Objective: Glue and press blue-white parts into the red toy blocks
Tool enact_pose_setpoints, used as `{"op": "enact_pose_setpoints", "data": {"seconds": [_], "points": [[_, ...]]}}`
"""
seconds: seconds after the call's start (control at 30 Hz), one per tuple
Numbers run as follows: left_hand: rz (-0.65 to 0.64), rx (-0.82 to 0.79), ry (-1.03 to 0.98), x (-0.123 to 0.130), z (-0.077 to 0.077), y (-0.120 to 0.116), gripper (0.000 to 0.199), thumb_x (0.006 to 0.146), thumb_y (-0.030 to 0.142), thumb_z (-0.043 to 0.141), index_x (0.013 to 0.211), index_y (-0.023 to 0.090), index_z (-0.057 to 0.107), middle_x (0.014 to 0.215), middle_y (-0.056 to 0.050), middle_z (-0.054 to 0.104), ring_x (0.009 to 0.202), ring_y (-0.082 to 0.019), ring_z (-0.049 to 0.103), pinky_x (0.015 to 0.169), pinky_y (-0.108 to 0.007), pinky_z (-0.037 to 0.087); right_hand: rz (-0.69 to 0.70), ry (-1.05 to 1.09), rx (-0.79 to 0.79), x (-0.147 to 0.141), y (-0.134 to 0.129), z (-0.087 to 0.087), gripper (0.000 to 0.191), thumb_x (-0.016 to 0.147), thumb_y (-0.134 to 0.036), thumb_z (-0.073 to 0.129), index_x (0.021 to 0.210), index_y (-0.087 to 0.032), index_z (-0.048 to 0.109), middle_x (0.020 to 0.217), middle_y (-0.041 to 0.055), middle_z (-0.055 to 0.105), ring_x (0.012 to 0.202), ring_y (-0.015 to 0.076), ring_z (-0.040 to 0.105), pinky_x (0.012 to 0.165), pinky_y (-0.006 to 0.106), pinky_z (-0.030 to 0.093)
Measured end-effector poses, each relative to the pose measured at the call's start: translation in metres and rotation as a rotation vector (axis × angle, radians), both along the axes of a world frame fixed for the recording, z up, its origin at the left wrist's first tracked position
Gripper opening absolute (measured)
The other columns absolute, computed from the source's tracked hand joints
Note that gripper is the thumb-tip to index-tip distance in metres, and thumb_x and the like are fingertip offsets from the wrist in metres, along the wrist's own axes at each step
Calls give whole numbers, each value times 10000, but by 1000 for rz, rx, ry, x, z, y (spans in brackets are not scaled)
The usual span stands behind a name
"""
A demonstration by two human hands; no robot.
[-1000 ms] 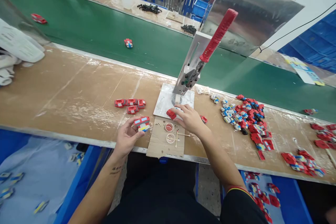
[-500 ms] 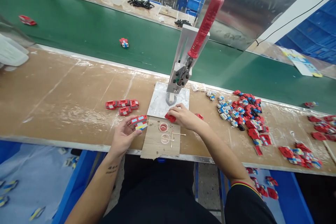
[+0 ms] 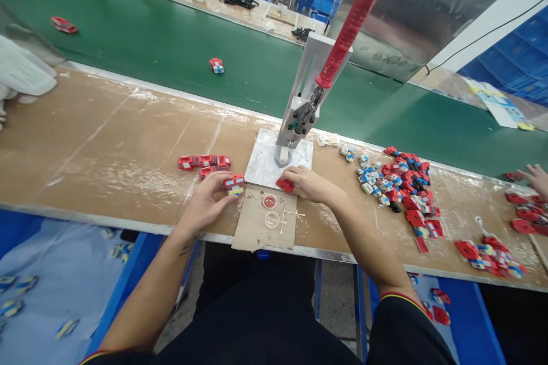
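My left hand [image 3: 206,201] grips a red toy piece [image 3: 234,182] with light blue, white and yellow parts, left of the press's base plate. A red part [image 3: 285,185] is pinched in my right hand [image 3: 302,181] at the front edge of the silver base plate [image 3: 258,164]. Behind it stands the hand press with its red lever [image 3: 349,34] raised. Several red pieces [image 3: 187,162] sit together just beyond my left hand. On a cardboard sheet [image 3: 248,222] between my arms lie two small round dishes [image 3: 270,201] and cotton swabs [image 3: 293,214].
Red, blue and white parts [image 3: 402,177] are heaped to the right, with a smaller pile [image 3: 490,256] nearer the edge. A green conveyor [image 3: 162,40] carrying red pieces runs behind the bench. Another person's hand [image 3: 535,178] reaches in at the far right.
My left hand has turned over more, its back now facing up, with the toy piece still held. Another person's hand has appeared at the far right. The whole view has shifted slightly.
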State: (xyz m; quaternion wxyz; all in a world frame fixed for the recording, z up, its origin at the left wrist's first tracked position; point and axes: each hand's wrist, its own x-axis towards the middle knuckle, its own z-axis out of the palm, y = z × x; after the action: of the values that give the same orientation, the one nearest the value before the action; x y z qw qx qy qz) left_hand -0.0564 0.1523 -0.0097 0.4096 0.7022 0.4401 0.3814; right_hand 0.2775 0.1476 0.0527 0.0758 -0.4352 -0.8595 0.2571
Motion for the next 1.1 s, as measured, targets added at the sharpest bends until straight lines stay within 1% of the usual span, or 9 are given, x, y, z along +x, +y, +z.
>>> {"op": "enact_pose_setpoints", "data": {"seconds": [0.1,0.23,0.3,0.4,0.47,0.6,0.8,0.93,1.1], "points": [[-3,48,83,-6,-3,-7,393,883,488,771,1192,252,716,1275,-109,748,1173,-338,746,1021,-521,642,-147,403,-73,13,-14,1,168,971,-242,656,1133,-260,615,1203,80,721,1059,226,697,915,395,592],[7,14,27,-12,-10,-15,464,859,559,809,1186,243,716,1257,-113,767,1125,-339,775,1001,-525,660,-523,860,31,53,-44,-6,410,841,-370,822,1111,-320,518,1192,22,701,1005,196,726,846,346,626],[27,-36,-97,-10,-12,-15,538,829,589,845,1208,237,697,1277,-120,771,1127,-338,786,1018,-529,664,-731,782,121,81,-61,-10,446,813,-413,821,1107,-325,497,1171,17,694,990,197,730,849,356,632],[5,-123,-274,0,-8,-7,589,796,583,894,1221,241,672,1265,-119,790,1114,-327,802,998,-507,684,-916,352,138,118,-84,-16,385,834,-475,731,1108,-291,533,1170,61,711,970,230,738,849,402,637],[-43,-144,-323,13,-3,4,580,781,560,919,1199,240,675,1230,-115,804,1095,-316,810,962,-479,701,-942,145,115,132,-98,-20,330,823,-453,697,1062,-257,581,1108,92,731,921,258,733,836,435,627],[-200,-78,-350,51,9,42,521,784,533,919,1128,215,692,1228,-134,794,1121,-297,800,978,-454,694,-959,-14,114,139,-114,-33,242,781,-352,659,984,-224,628,1022,137,737,890,315,720,889,521,595],[-258,85,-366,100,10,100,342,805,376,877,1006,199,664,1048,-91,793,941,-213,787,934,-411,674,-1006,-182,213,125,-133,-44,400,832,-285,593,1223,-204,629,1357,222,657,1254,416,641,1064,618,520],[-232,142,-328,110,3,110,279,819,312,838,995,194,657,1075,-104,794,951,-209,771,904,-397,657,-1009,-229,488,88,-129,-16,472,945,-384,599,1385,-217,568,1441,213,605,1374,414,566,1085,635,517],[-263,273,-217,116,3,114,198,852,246,787,999,185,670,1106,-116,797,941,-206,754,861,-381,624,-825,285,779,26,-65,43,386,995,-414,652,1348,-282,574,1368,121,632,1132,251,667,781,387,628]]}}
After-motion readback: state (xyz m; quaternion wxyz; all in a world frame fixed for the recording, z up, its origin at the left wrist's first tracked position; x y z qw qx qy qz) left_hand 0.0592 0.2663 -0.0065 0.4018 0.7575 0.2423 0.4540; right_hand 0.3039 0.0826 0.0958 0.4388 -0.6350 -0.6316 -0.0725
